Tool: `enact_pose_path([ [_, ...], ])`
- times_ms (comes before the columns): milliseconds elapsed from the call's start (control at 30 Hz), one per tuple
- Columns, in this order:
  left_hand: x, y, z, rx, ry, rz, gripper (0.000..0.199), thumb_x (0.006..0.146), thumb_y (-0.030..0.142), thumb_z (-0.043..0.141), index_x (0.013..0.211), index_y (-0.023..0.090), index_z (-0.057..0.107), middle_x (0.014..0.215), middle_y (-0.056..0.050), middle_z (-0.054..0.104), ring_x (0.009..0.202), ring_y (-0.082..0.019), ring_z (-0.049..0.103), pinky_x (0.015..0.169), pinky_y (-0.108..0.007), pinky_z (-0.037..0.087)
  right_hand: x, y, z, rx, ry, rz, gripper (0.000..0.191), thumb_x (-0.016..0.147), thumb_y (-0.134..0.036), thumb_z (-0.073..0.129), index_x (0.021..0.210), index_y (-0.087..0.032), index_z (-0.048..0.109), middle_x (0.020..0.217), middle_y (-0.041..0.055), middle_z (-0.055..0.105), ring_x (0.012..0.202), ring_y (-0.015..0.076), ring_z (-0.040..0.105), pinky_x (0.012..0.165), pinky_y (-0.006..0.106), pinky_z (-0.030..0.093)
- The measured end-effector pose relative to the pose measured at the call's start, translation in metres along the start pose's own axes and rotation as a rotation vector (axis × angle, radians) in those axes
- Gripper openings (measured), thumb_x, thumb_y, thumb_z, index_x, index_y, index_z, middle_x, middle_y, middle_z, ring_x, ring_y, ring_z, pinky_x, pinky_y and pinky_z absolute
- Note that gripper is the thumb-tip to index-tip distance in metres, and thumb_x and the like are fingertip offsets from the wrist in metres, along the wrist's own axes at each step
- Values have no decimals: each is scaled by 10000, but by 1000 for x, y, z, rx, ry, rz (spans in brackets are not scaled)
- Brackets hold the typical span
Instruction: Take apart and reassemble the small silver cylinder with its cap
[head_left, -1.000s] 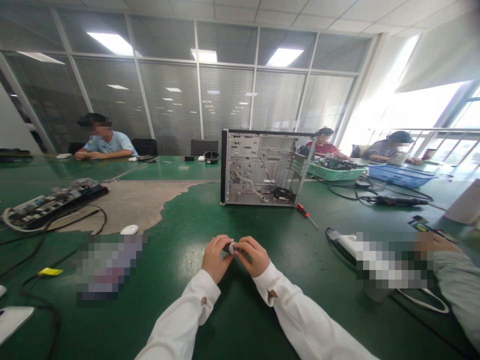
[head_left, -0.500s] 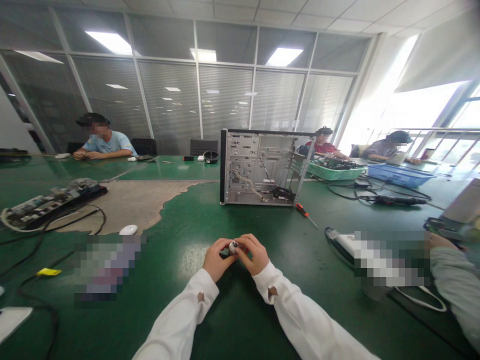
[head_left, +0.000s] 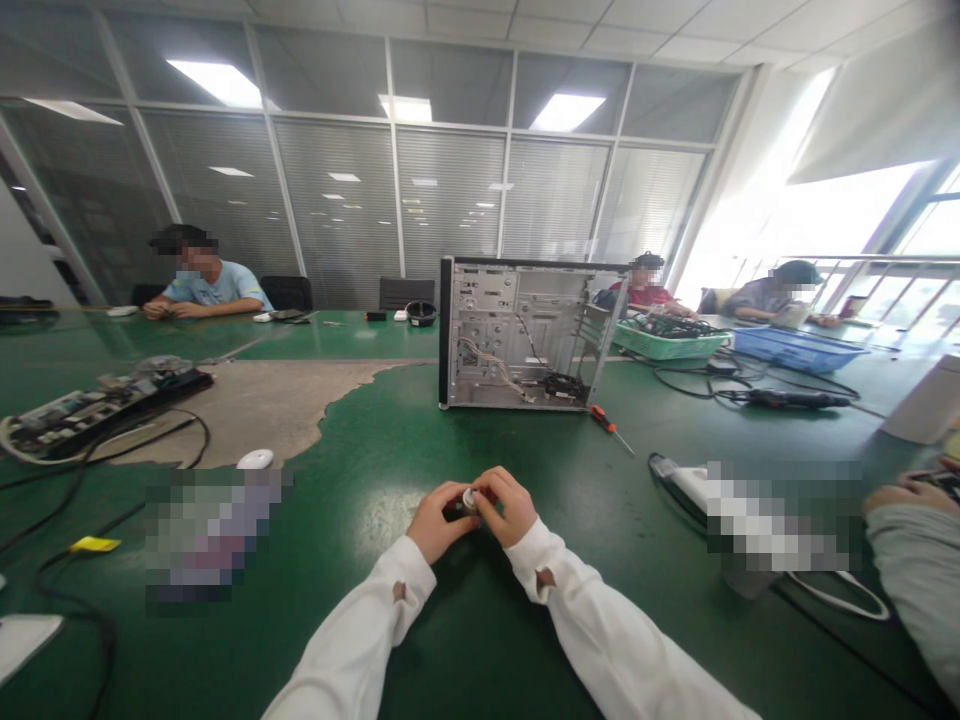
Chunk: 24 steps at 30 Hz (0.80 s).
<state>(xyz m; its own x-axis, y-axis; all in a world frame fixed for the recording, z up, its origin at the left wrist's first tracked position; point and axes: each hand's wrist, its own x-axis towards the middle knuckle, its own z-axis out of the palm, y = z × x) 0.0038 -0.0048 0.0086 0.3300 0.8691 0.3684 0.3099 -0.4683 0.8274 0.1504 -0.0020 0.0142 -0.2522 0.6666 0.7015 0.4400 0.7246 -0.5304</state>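
Note:
Both of my hands meet over the green table in front of me, closed around a small white-topped cylindrical piece [head_left: 469, 499]. My left hand [head_left: 436, 522] grips its lower side between thumb and fingers. With bent fingers, my right hand [head_left: 508, 503] pinches it near the top. The piece is too small to tell its exact kind, and fingers cover most of it. Beyond my hands stands an open computer case [head_left: 517, 335], its bare metal inside showing loose cables. A screwdriver [head_left: 611, 428] with an orange and black handle lies by the case's lower right corner.
On the left are a power strip [head_left: 105, 405], black cables and a white computer mouse [head_left: 256, 459]. A green basket [head_left: 671, 343] and a blue basket [head_left: 796, 352] stand at the back right. A co-worker's sleeve [head_left: 911, 570] reaches in at the right edge. Other people sit farther off.
My fingers have shifted slightly around the small piece, and its white top has turned a little. At the right edge, the co-worker's hand has moved outward.

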Motion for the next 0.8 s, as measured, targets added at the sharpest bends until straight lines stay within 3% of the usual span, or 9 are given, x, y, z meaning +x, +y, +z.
enact_pose_path([
  [300,-1,-5,1,4,83,-70,325,590,181,605,914,168,581,893,-55,568,830,-170,529,736,-286,426,2,19,-5,-27,89,12,110,753,-208,421,786,-174,520,710,21,508,626,102,477,554,208,408],
  [367,0,-7,1,-13,108,-83,327,593,167,594,920,166,575,916,-59,567,851,-173,530,756,-293,425,1,31,-8,-98,29,64,117,757,-214,415,792,-177,520,725,25,513,644,107,485,572,214,410],
  [567,1,-10,-1,-3,235,-142,342,599,145,562,940,165,551,954,-59,571,874,-171,535,754,-293,434,-5,62,-9,-339,-316,189,116,732,-192,430,769,-184,540,763,35,532,705,127,499,657,242,396],
  [700,2,-13,-2,14,292,-164,365,604,128,532,967,163,525,983,-62,564,896,-171,529,758,-296,431,-6,64,-10,-410,-390,239,118,695,-177,453,774,-191,540,759,28,531,732,134,492,671,244,378],
  [800,2,-16,-2,13,291,-163,419,582,77,507,992,164,506,1008,-64,555,916,-173,521,770,-297,424,-6,66,-17,-416,-403,263,260,624,-113,461,868,-181,521,755,20,529,707,130,476,674,243,373],
])
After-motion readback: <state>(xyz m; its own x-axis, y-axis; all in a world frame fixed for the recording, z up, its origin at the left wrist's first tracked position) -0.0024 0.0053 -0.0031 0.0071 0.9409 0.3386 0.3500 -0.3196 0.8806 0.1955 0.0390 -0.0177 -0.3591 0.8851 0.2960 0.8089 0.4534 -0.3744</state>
